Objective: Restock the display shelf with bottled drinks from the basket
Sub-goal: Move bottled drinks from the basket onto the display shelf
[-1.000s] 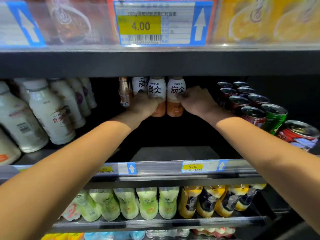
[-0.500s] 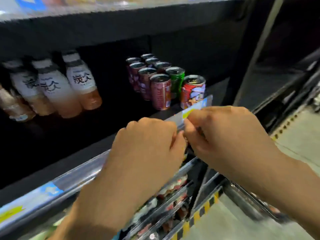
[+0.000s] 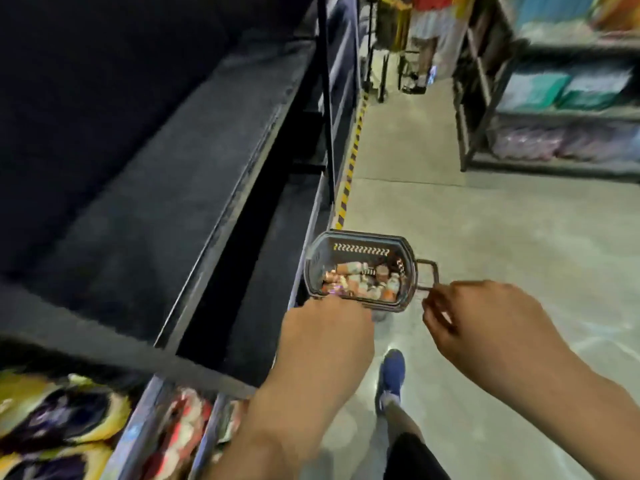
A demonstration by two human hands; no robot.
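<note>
Head cam: the basket (image 3: 360,238) sits on the floor (image 3: 485,220) right beside the dark shelf (image 3: 156,168), with bottles (image 3: 356,279) piled inside. Both hands hang over it, apart. The right hand (image 3: 485,327) is loosely curled and holds nothing. The left hand (image 3: 325,337) only shows its back and the fingers are blurred, so can't tell.

Motion smear everywhere. The left hand (image 3: 325,337) shows only its back, fingers tucked out of sight. Bottles (image 3: 360,282) in the basket (image 3: 360,237) are a tiny jumble, labels unreadable, count impossible. Packets (image 3: 52,420) bottom-left smear off the frame edge; far shelves (image 3: 571,88) are pure blur.
</note>
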